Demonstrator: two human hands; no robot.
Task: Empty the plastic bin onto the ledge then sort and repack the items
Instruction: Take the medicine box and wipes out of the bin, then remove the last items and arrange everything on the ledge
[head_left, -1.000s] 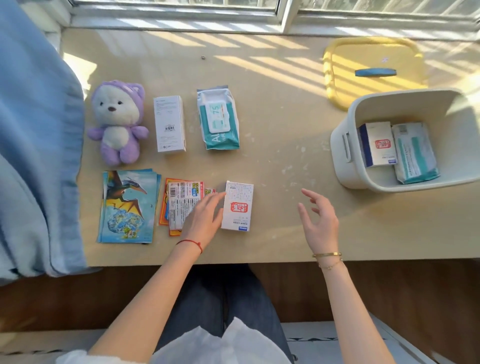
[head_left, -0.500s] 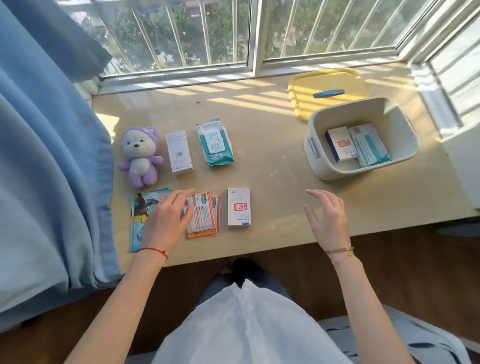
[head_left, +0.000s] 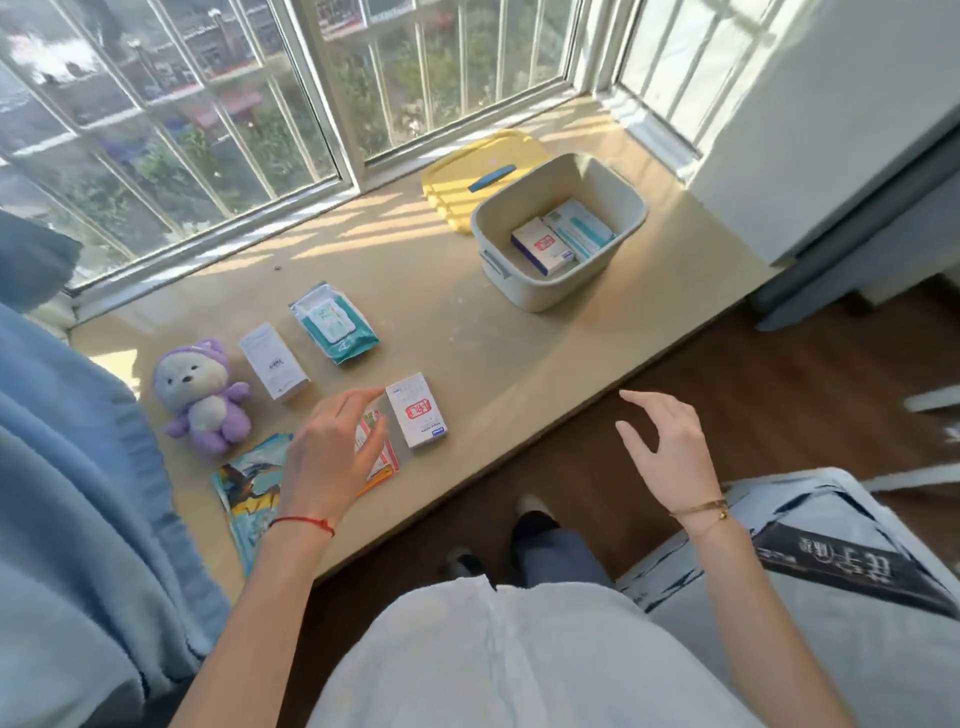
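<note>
Left hand (head_left: 332, 457) hovering, fingers spread, over orange card packets (head_left: 382, 457); right hand (head_left: 667, 447) empty off wooden ledge (head_left: 467, 338); grey plastic bin (head_left: 540, 291) half packed.

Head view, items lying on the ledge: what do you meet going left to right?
Purple plush bear → plain white box → wet wipes pack → white box with red label → grey plastic bin. The card packs under the left hand overlap, so they are left out.
</note>
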